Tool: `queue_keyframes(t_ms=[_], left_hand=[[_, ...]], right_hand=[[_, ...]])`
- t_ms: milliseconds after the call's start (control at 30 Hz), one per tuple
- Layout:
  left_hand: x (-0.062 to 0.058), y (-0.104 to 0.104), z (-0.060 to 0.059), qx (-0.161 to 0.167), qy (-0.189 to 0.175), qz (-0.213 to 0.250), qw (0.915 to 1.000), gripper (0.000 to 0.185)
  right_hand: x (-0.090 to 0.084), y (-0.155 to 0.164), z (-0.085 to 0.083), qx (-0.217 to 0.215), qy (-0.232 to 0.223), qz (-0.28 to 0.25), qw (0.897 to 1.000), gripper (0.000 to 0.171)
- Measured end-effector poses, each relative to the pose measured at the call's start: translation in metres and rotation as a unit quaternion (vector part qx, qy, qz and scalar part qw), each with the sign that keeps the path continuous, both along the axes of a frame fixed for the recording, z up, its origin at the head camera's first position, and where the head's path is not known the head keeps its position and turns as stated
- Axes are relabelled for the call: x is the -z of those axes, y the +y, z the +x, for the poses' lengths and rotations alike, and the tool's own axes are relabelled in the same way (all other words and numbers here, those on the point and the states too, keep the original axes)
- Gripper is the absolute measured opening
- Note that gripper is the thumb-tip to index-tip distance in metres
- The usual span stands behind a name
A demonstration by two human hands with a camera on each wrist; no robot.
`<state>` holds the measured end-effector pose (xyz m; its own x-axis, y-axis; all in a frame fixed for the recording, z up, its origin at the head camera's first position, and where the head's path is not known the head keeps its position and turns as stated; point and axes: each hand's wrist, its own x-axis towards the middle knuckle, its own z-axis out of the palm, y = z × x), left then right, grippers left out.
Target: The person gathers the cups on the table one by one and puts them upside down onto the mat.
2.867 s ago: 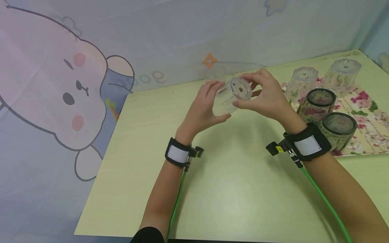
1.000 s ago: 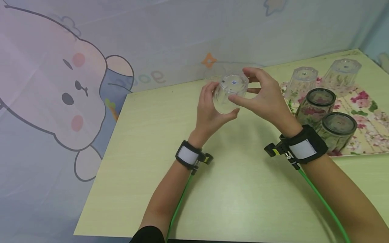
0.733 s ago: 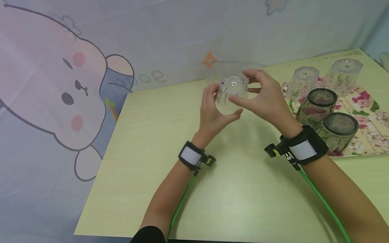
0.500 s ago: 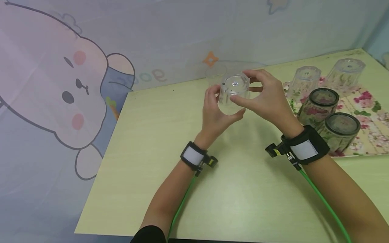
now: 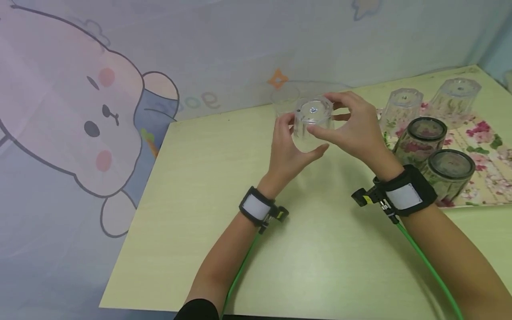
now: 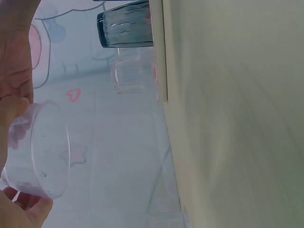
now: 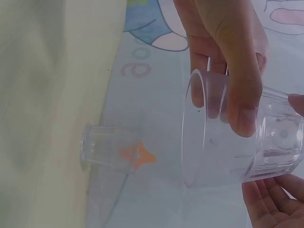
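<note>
Both hands hold a clear empty glass (image 5: pixel 310 122) upside down above the table (image 5: pixel 320 249), left hand (image 5: pixel 288 151) curled round its side, right hand (image 5: pixel 352 124) fingers pinching its base. Four more glasses stand inverted on the floral mat (image 5: pixel 486 146) to the right.

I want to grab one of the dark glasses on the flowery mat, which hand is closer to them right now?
Right. The right hand grips the clear cup just beside the dark glasses on the floral mat; the left hand holds the cup's far side, farther away.
</note>
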<state>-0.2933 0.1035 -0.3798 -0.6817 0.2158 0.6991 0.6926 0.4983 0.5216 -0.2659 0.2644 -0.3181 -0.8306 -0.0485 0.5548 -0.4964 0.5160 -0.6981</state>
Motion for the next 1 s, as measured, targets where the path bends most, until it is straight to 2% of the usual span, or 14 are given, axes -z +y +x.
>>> queue_keyframes(t_ms=[133,233,367,500,600,1000], left_hand=[[-0.013,-0.004,0.003,0.03,-0.033,-0.01,0.999,0.086],[-0.025,-0.011,0.007,0.049,-0.067,0.004,0.9965,0.086],[-0.038,-0.024,0.01,0.059,-0.086,0.019,0.9943,0.084],[-0.047,-0.033,0.013,0.056,-0.094,-0.001,0.994,0.079],[-0.05,-0.036,0.013,0.056,-0.101,-0.014,0.9932,0.075],[-0.05,-0.037,0.014,0.071,-0.094,-0.003,0.993,0.064]], right_hand=[[-0.004,0.003,0.001,0.006,-0.012,-0.013,1.0,0.06],[-0.007,0.004,0.003,0.004,-0.028,-0.022,0.999,0.06],[-0.008,0.004,0.006,-0.007,-0.045,-0.028,0.999,0.061],[-0.007,0.003,0.007,-0.017,-0.054,-0.027,0.998,0.062],[-0.006,0.002,0.006,-0.021,-0.058,-0.027,0.998,0.062],[-0.006,-0.003,0.006,-0.025,-0.06,-0.024,0.998,0.062]])
